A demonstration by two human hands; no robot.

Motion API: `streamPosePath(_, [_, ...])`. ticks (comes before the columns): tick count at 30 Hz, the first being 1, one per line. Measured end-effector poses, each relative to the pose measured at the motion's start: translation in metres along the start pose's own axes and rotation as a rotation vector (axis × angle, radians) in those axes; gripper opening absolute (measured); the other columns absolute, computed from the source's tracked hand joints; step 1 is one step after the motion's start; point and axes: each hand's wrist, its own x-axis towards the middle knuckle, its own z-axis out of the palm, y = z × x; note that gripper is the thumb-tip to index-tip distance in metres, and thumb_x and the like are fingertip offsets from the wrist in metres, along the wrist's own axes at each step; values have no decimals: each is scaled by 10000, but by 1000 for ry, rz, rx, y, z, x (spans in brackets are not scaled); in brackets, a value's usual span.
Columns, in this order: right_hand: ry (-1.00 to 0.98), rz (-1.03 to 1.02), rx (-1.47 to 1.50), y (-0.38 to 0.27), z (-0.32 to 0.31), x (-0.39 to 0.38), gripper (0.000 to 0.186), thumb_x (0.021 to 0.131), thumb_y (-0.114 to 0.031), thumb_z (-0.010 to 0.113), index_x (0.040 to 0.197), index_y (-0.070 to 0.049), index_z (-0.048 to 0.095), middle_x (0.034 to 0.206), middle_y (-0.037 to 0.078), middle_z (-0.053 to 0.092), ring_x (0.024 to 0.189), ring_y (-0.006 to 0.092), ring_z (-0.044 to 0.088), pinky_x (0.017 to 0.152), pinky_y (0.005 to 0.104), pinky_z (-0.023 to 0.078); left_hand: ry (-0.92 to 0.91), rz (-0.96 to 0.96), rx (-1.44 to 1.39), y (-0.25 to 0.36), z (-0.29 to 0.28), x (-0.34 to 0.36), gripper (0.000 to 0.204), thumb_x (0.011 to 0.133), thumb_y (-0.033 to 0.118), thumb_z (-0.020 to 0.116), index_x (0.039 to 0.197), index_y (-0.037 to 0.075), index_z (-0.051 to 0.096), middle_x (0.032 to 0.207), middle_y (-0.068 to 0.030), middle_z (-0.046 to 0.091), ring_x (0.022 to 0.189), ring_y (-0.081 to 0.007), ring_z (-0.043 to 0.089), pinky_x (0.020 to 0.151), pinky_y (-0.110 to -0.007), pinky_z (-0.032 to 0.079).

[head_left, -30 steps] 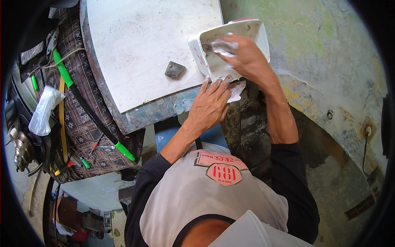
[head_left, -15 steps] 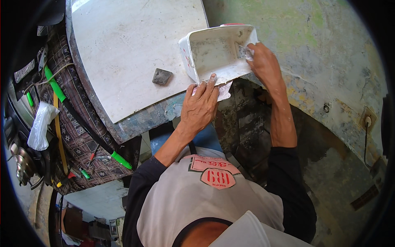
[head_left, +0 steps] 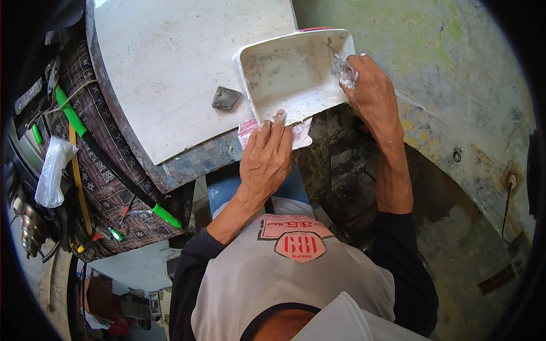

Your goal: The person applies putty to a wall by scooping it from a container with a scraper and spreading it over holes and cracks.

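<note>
A white rectangular plastic tub is tilted at the right edge of the white board, its open side toward me and its inside smeared grey. My left hand grips the tub's near rim, fingertips over the edge. Beneath those fingers a pink-and-white sheet sticks out; whether it is cloth or plastic I cannot tell. At the tub's right end, my right hand is closed around a crumpled whitish wad, held at the inner corner. White residue marks the fingers.
A dark grey angular block lies on the white board, left of the tub. On the patterned cloth at left are a green-handled black tool and a white plastic bag. A stained wall rises at right.
The tub has shifted slightly left and turned a little. My left hand has moved left with its rim, baring more of the pink sheet. My right hand stays at the right end, slightly turned.
</note>
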Motion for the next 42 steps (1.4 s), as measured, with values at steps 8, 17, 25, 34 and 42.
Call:
streamPosePath(8, [-101, -42, 251, -52, 54, -4, 289, 838, -42, 753, 1097, 7, 635, 1023, 232, 659, 936, 459, 690, 784, 515, 560, 18, -5, 50, -1, 2, 0, 341, 877, 123, 640, 1180, -27, 683, 1412, -207, 624, 1184, -346, 630, 1003, -433, 529])
streamPosePath(17, [-267, 131, 718, -19, 22, 0, 299, 958, -164, 741, 1191, 15, 686, 1026, 192, 750, 870, 242, 692, 853, 369, 541, -15, 78, 25, -8, -22, -19, 501, 780, 49, 687, 1281, 60, 694, 1618, -185, 443, 1459, -405, 399, 1173, -531, 364])
streamPosePath(25, [78, -234, 436, 5, 65, 4, 470, 866, -187, 791, 1291, -32, 665, 1221, 198, 700, 1129, 401, 665, 956, 471, 549, -202, -9, 29, -19, -16, -41, 549, 800, 58, 682, 1347, 99, 672, 1668, -285, 308, 1559, -484, 259, 1256, -590, 229])
streamPosePath(34, [44, -271, 293, -26, 89, 35, 203, 900, -168, 641, 1034, -70, 758, 1015, 167, 738, 1025, 325, 702, 941, 506, 491, -220, -35, -1, -25, -15, -41, 603, 792, -18, 682, 1389, 59, 646, 1653, -360, 255, 1517, -562, 284, 1188, -629, 346])
streamPosePath(42, [255, -272, 258, -48, 94, 25, 271, 845, -201, 787, 1113, -164, 773, 1025, 86, 691, 1076, 267, 637, 948, 470, 443, -235, -47, -44, -24, -14, -36, 595, 792, -35, 679, 1382, 27, 642, 1638, -371, 272, 1506, -568, 295, 1177, -605, 380])
